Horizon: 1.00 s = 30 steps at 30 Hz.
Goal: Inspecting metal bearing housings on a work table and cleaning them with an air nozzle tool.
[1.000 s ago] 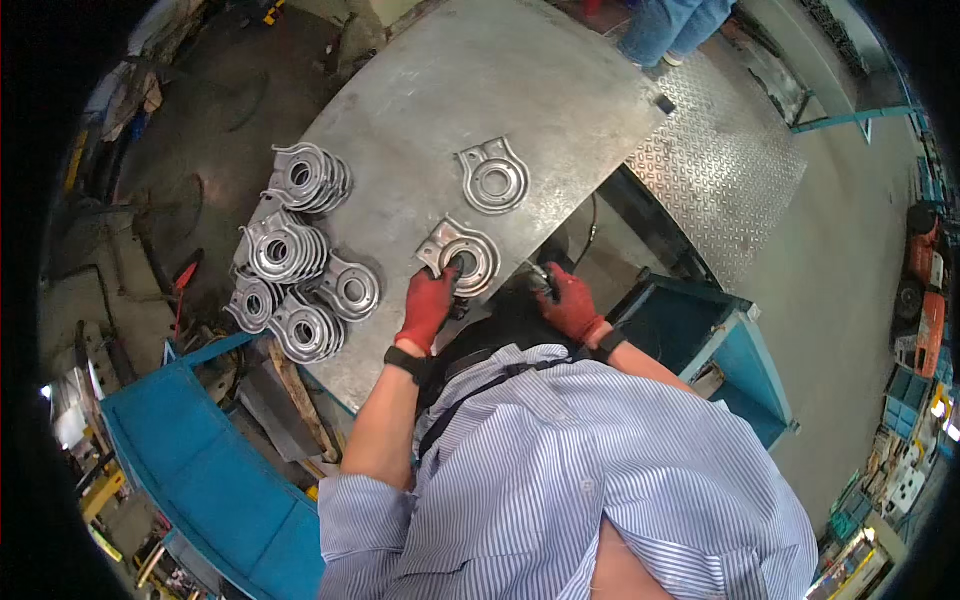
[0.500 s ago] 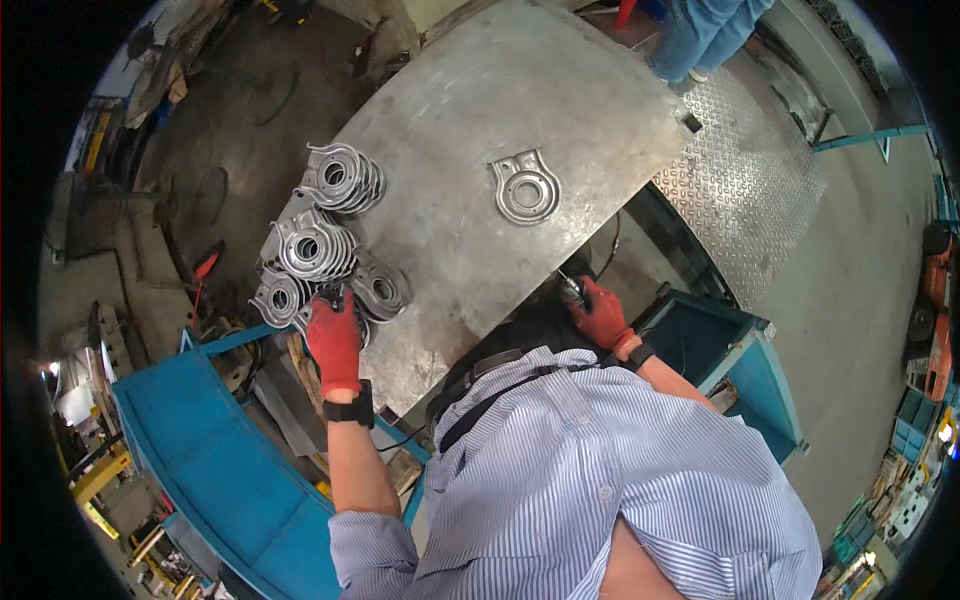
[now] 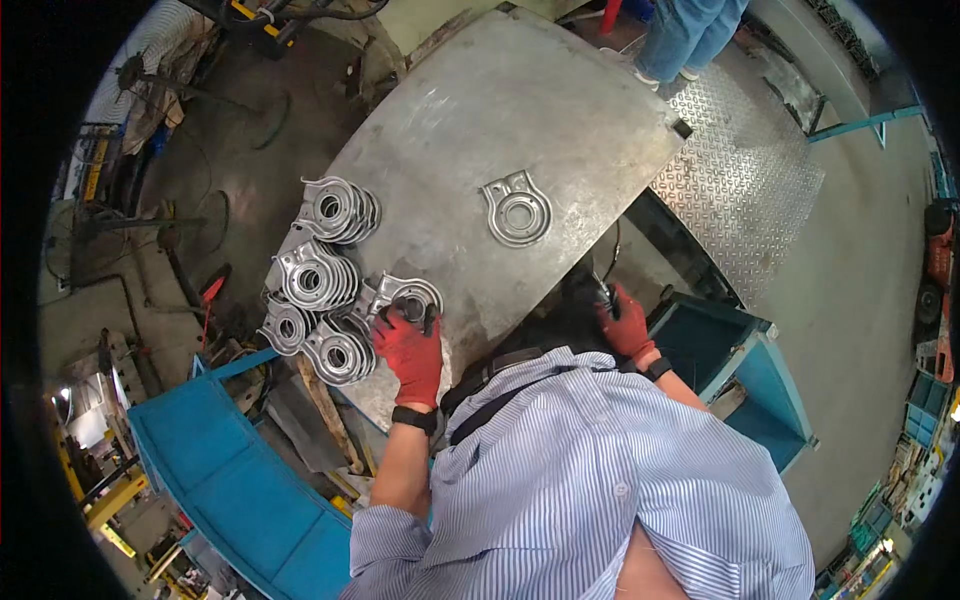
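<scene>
My left hand (image 3: pixel 408 358), in a red glove with dark fingertips, is closed on the near side of a round stamped metal bracket (image 3: pixel 424 290) beside the stacks. Its fingers cover part of the bracket's central ring. Stacks of similar brackets (image 3: pixel 318 275) stand at the left edge of the metal table (image 3: pixel 440 130). One single bracket (image 3: pixel 519 211) lies flat further right. My right hand (image 3: pixel 625 325), also gloved in red, is closed round a slim hand tool (image 3: pixel 603 292) with a thin tip, off the table's near edge. The tool's exact kind is unclear.
A blue metal frame (image 3: pixel 235 470) stands at the lower left, and a blue open bin (image 3: pixel 770 375) at the right. Beyond the table's right edge lies a diamond-plate floor sheet (image 3: pixel 745 190). A person's jeans-clad legs (image 3: pixel 690 35) are at the far side.
My left hand has moved right from the stacks, bringing a bracket with it. My right hand has shifted slightly right with the tool. The whole view has tilted a little.
</scene>
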Tool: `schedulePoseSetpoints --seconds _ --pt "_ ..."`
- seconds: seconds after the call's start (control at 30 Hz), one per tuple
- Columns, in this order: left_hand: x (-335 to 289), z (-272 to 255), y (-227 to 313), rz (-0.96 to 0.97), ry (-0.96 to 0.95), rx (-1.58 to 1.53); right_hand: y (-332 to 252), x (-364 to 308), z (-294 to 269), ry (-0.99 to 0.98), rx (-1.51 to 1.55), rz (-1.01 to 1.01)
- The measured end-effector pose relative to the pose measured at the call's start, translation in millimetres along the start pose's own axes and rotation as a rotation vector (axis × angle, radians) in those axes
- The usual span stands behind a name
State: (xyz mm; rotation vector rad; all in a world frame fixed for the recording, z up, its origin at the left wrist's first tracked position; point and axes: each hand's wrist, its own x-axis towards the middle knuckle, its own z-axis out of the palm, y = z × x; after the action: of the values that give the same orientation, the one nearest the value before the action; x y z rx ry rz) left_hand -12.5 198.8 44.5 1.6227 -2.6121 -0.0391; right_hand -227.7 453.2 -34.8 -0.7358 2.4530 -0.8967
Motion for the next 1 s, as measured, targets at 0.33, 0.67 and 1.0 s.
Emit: schedulePoseSetpoints --seconds 0.33,0.67,1.0 --pt "3.7 16.2 -10.7 0.347 -0.155 0.206 -28.0 25.7 -5.5 -0.168 -0.055 -0.049" --pt "-2.0 -18.4 -16.9 0.243 -0.046 -0.033 -26.5 30.8 6.4 -0.110 -0.047 -0.286" --pt "-7.1 16.0 -57.2 -0.497 -0.171 -0.299 -37.6 31.7 8.4 -0.126 -0.064 -0.310"
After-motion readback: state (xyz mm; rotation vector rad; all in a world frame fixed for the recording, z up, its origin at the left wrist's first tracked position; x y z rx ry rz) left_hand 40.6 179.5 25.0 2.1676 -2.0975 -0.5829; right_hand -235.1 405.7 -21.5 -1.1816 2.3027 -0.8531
